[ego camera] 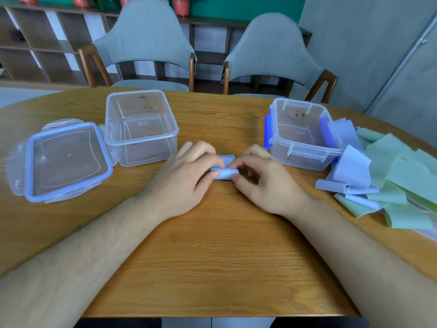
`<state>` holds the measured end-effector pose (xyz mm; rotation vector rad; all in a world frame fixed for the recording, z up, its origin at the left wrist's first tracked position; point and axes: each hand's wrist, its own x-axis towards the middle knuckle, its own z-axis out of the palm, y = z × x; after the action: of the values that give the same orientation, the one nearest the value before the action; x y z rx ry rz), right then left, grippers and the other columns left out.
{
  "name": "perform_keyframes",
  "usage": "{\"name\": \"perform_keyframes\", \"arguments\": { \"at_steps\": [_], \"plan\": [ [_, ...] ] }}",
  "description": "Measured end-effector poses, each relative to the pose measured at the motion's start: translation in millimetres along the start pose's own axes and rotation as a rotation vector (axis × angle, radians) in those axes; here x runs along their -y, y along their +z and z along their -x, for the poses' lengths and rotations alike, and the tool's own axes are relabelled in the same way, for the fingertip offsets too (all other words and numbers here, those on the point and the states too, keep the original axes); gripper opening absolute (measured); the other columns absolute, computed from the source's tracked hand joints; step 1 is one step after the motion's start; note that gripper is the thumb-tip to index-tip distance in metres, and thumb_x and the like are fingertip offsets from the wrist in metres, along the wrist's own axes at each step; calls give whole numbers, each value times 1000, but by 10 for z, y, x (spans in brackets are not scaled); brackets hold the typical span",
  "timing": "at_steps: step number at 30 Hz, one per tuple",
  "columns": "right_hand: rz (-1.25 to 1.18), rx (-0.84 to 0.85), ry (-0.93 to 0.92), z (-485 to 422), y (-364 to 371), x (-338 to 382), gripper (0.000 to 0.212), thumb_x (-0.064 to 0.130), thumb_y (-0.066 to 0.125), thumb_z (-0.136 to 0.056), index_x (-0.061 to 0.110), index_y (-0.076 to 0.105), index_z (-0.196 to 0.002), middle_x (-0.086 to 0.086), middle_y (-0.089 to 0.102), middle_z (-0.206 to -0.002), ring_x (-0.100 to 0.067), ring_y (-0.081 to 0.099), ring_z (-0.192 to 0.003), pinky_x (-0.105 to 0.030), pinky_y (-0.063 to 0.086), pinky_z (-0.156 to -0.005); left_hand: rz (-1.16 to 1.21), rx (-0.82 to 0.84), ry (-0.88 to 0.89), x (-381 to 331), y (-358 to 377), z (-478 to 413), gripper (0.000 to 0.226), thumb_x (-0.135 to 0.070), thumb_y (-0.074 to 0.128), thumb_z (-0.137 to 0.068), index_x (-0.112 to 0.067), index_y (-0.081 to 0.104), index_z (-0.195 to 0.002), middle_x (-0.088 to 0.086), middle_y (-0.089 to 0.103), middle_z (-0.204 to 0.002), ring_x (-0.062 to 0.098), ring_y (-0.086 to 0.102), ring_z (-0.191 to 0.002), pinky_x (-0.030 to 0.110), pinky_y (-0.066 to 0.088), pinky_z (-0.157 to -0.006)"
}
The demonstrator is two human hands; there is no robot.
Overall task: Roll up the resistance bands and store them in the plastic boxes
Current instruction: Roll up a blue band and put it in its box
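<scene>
Left grip [186,174] and right grip [262,181] pinch blue band roll [225,173] | left box [132,147] base stamp unreadable

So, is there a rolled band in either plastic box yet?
No: left box and right box hold no band; left hand and right hand pinch the blue roll.

— Where is the small blue rolled band [224,172] lying?
— On the brown wooden surface [224,256], between the left hand [186,177] and right hand [267,184].
— And behind it?
— The clear open plastic box [146,151] is standing left, its blue-rimmed lid [67,159] lying further left. The blue-clipped plastic box [300,156] is standing right, the blue-and-green band pile [392,178] lying right of it.
</scene>
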<state>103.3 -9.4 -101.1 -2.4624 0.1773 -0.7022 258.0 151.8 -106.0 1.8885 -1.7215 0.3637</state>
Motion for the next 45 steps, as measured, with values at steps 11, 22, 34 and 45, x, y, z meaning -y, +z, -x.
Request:
{"name": "perform_keyframes", "arguments": {
  "at_steps": [11, 22, 34, 45],
  "plan": [
    [43, -11, -17, -140, 25, -96, 24, 14, 69, -84, 19, 63, -106, 8, 49, -105, -13, 52, -81, -23, 47, -74, -269, 89, 17, -10, 0, -225, 30, -44, 55, -94, -22, 66, -112, -5, 47, -110, 18, 44, -104, 35, 43, -84],
    [54, -42, 8, -155, 44, -119, 28, 22, 58, -98, 16, 62, -125, 10, 49, -107, 1, 53, -87, -20, 46, -81, 55, 89, -117, 78, 74, -257, 24, -28, 56, -99, -21, 60, -123, -7, 53, -114, 14, 53, -108, 44, 45, -95],
    [-100, -30, -22, -132, -7, -32, 24, 24, 44, -106, 12, 63, -114, -3, 55, -99, -17, 56, -95, -26, 44, -89, 351, 49, -187, -44, -46, -238, 32, -39, 56, -98, -23, 55, -126, -18, 54, -109, -2, 52, -102, 16, 42, -84],
    [-186, -70, 9, -115, -5, 61, 22, 24, 49, -103, 10, 58, -118, 6, 61, -97, -11, 58, -89, -19, 43, -80, 503, 16, -234, -99, -33, -221, 34, -53, 53, -95, -25, 55, -114, -5, 63, -98, 23, 60, -76, 44, 48, -69]
  ]
}}
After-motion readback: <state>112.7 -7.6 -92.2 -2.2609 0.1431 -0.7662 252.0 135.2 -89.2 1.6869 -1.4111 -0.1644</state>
